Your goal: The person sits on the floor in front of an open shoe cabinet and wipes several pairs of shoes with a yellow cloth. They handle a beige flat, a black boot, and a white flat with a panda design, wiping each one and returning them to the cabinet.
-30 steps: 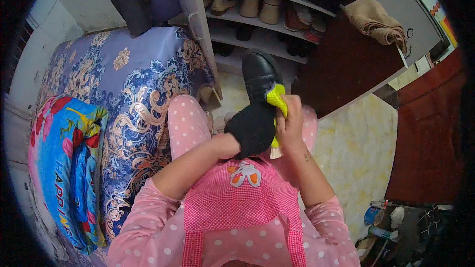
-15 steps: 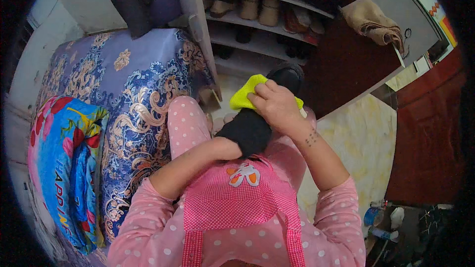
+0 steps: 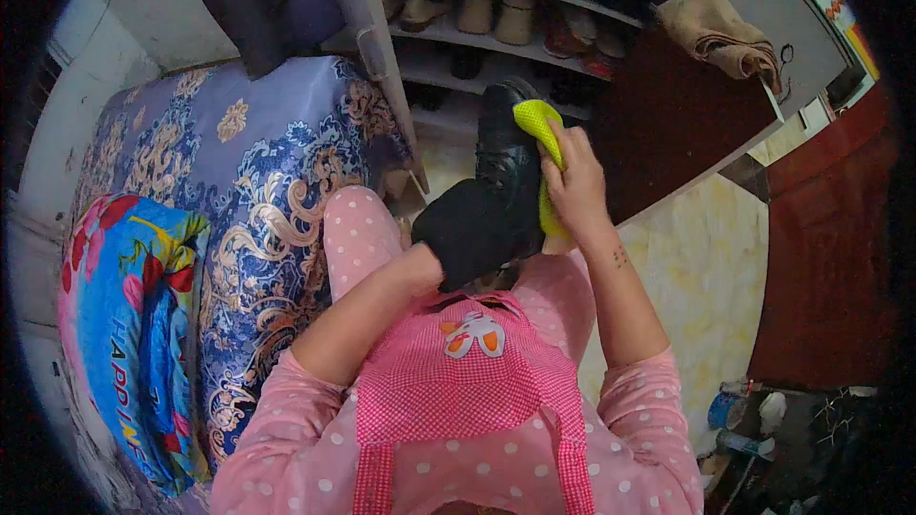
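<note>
A black lace-up shoe (image 3: 496, 148) is held up over my lap, toe pointing away from me. My left hand (image 3: 453, 238) is covered to the wrist by black fabric, a glove or the shoe's soft cuff; I cannot tell which. It holds the shoe from the left, its fingers hidden. On the right, my right hand (image 3: 574, 181) grips a bright yellow-green cloth (image 3: 537, 121) and presses it along the shoe's right side. The cloth runs from near the toe down toward the heel.
A cabinet with shoe shelves (image 3: 429, 31) stands ahead, its dark red door (image 3: 682, 124) swung out to the right with a brown cloth (image 3: 716, 29) over it. At left is a patterned bed (image 3: 277, 162) with a folded blue blanket (image 3: 124, 324). Clutter (image 3: 754, 420) sits lower right.
The shoe has turned so its laced top shows and its toe points forward. My right hand and the cloth have shifted from across the shoe to its right side.
</note>
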The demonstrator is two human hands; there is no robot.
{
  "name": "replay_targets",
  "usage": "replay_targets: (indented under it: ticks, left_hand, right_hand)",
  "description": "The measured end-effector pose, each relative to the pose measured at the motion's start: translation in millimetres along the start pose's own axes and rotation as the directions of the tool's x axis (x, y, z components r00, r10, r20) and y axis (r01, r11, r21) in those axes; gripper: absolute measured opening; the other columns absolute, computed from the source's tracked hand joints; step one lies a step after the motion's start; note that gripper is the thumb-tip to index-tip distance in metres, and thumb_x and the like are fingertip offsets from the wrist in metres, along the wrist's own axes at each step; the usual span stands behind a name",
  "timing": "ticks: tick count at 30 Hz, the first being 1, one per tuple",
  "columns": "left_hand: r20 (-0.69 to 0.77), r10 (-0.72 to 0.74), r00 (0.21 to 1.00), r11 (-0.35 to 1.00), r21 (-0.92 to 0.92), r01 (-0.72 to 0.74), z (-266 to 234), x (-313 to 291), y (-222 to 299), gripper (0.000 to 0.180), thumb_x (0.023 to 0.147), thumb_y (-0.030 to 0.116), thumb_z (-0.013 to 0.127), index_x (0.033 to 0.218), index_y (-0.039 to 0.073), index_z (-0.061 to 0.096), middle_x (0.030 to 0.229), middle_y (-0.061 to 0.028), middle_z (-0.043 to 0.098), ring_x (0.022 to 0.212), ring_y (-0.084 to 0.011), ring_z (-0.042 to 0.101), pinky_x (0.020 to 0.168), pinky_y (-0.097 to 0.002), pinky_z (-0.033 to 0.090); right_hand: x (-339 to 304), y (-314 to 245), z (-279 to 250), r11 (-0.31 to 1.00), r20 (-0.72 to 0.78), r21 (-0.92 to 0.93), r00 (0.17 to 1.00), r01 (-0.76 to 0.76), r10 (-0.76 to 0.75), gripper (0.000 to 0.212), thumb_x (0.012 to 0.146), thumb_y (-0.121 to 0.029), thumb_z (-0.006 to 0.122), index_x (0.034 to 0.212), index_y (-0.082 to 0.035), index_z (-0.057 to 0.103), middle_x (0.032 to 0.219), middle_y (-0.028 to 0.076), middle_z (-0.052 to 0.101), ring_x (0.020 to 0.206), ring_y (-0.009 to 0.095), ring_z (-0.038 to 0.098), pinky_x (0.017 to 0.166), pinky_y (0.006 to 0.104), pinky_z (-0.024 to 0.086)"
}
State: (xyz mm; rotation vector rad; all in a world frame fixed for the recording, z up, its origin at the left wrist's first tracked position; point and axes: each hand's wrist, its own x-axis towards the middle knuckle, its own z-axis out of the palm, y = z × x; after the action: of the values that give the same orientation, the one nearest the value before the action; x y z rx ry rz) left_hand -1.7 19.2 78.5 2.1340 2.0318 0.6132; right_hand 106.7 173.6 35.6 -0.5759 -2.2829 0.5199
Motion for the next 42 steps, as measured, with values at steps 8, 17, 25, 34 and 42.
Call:
replay_targets:
  ticks: [8,17,25,34,42]
  left_hand:
    - [-0.062,-0.277,0.959,0.496,-0.864,0.087,63,-32,-44,0.031,0.090,0.019,0.056,0.118,0.005,0.055,0.111,-0.0106,0.061,0.095,-0.0220,0.063,0.082,-0.0327,0.053]
    - [0.195,-0.322,0.926,-0.106,-0.980,0.169,46,-33,-25,0.035,0.092,0.019,0.055,0.124,0.006,0.052,0.118,-0.0090,0.059,0.101,-0.0207,0.061,0.085,-0.0331,0.053]
    - [-0.366,-0.194,0.910,0.954,-0.286,0.089,24,1,-8,0.027,0.074,0.008,0.052,0.097,0.004,0.064,0.096,-0.0219,0.063,0.089,-0.0376,0.059,0.080,-0.0429,0.047]
    - [-0.368,-0.104,0.924,0.990,0.051,0.132,40,6,-3,0.027,0.078,0.022,0.053,0.098,0.009,0.066,0.091,-0.0132,0.066,0.088,-0.0340,0.060,0.086,-0.0445,0.043]
    - [-0.358,-0.147,0.922,0.981,0.068,0.183,72,-12,-25,0.039,0.083,0.037,0.053,0.109,0.010,0.059,0.111,-0.0180,0.058,0.104,-0.0336,0.053,0.085,-0.0451,0.042]
  right_hand:
    - [-82,-37,13,0.993,0.325,-0.114,0.946,0.016,0.022,0.063,0.076,-0.008,0.061,0.133,0.001,0.037,0.103,0.021,0.052,0.091,0.039,0.055,0.074,0.0443,0.049]
    - [-97,-28,4,0.987,0.298,-0.145,0.954,0.066,-0.020,0.066,0.074,-0.005,0.060,0.136,-0.003,0.037,0.099,0.016,0.052,0.090,0.035,0.055,0.071,0.0427,0.050]
    - [-49,-11,-33,0.991,-0.239,-0.009,0.963,0.130,-0.129,0.048,0.076,0.001,0.055,0.123,-0.002,0.052,0.105,0.015,0.054,0.089,0.033,0.058,0.075,0.0362,0.049]
    - [1,-46,9,0.953,0.271,-0.302,0.961,0.036,0.050,0.022,0.086,-0.023,0.060,0.088,-0.001,0.063,0.090,0.016,0.058,0.083,0.035,0.060,0.070,0.0422,0.050]
    - [2,-61,37,0.947,0.445,-0.142,0.873,0.289,-0.200,0.017,0.080,-0.021,0.061,0.084,-0.006,0.067,0.088,0.013,0.061,0.081,0.031,0.063,0.067,0.0414,0.052]
